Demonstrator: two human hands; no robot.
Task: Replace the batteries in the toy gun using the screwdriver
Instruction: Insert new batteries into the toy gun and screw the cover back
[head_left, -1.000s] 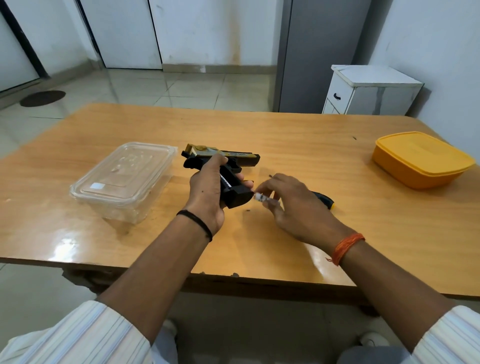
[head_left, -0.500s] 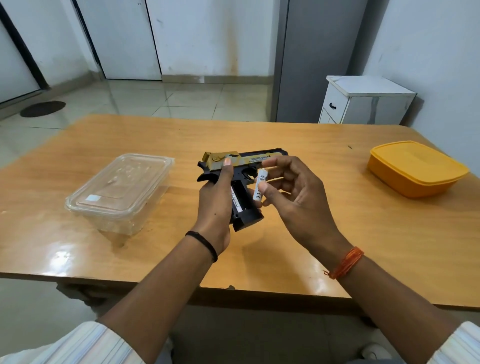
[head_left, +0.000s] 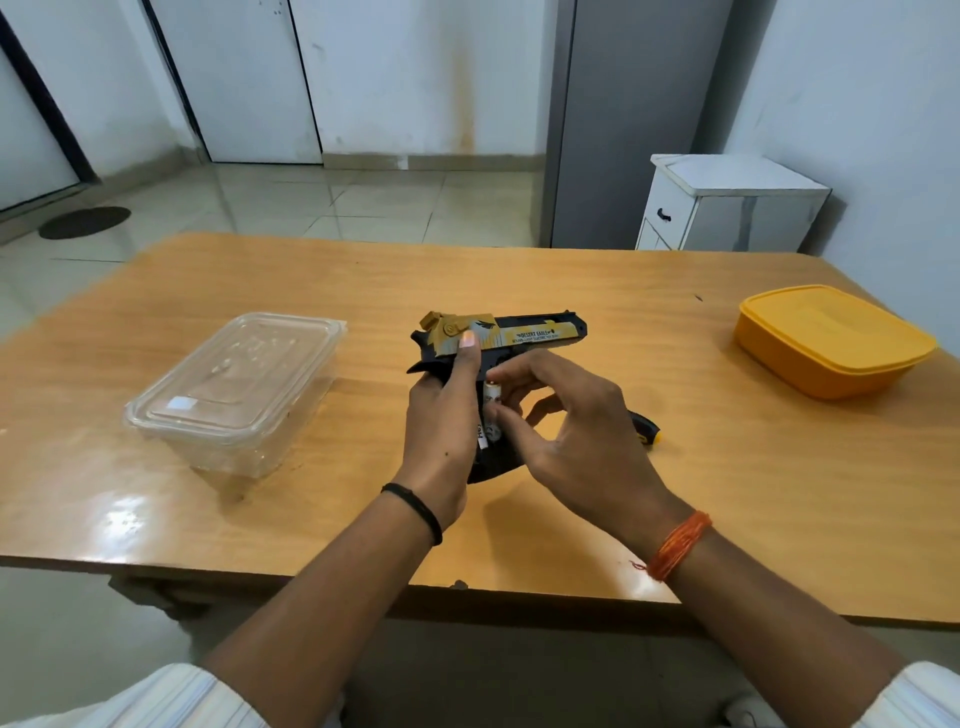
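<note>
Where the table (head_left: 519, 270) is widest, a clear box (head_left: 234, 389) sits left and a yellow box (head_left: 831, 340) right, both lidded and well apart. The gun (head_left: 524, 335) is held above the table's middle, barrel pointing right, grip toward the viewer. The left hand (head_left: 441, 421) grips its handle, thumb on the gold slide. The right hand (head_left: 571, 436) pinches a battery (head_left: 492, 402) against the grip. The screwdriver (head_left: 644, 426) lies on the table behind the right hand, partly hidden.

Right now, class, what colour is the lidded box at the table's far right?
The lidded box is orange-yellow throughout, clearest in the head view.
</note>
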